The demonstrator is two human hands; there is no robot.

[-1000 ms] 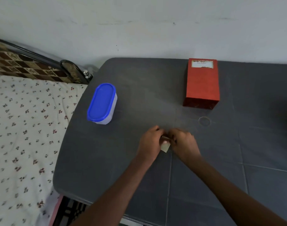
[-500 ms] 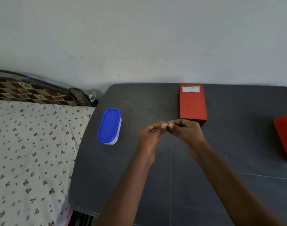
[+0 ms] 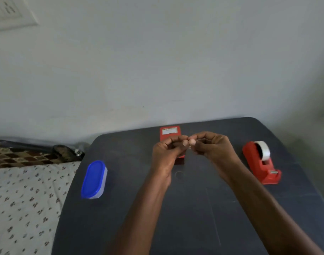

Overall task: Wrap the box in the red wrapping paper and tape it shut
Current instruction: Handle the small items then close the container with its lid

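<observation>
Hands raised, box (image 3: 170,133) lengthwise toward wall

Two bare forearms seen; left hand (image 3: 166,151), right hand (image 3: 212,146) ungloved. Pale fingernails noted at thumbs.

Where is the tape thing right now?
The red tape dispenser sits on the dark table at the right of the head view, beside the right hand.
</observation>
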